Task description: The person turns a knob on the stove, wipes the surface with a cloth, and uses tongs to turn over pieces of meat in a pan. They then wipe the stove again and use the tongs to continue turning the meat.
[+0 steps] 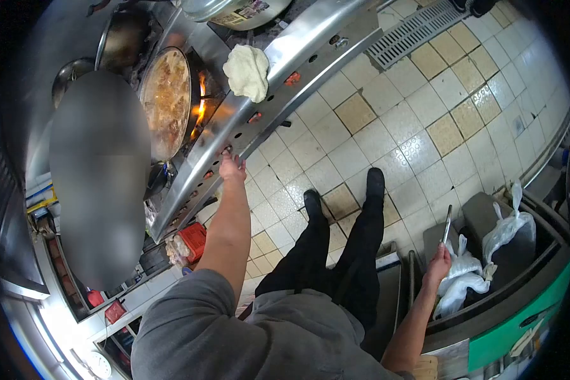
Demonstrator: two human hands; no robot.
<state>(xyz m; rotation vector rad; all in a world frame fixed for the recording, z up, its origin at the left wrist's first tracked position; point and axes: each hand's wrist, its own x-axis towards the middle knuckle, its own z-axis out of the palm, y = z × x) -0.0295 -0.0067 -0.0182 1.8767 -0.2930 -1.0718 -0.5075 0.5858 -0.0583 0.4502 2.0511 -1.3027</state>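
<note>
My left hand (232, 168) reaches to the front panel of the stove (285, 54), its fingers closed around a control knob (227, 150). Beyond it, a wide pan (166, 104) of bubbling orange-brown liquid sits over a burner, with flames (202, 104) showing along its side. A crumpled white cloth (247, 73) lies on the stove's steel front edge. Out to the right, my right hand (438, 263) grips a slim metal utensil (448, 221) that points up and away; its kind does not show clearly.
A large lidded pot (244, 14) stands at the back of the stove. Tied plastic bags (510, 234) rest on grey bins at the right. A floor drain grate (418, 31) is set into the tiles. A red basket (193, 242) sits by the stove's left end. A blurred patch covers the far left.
</note>
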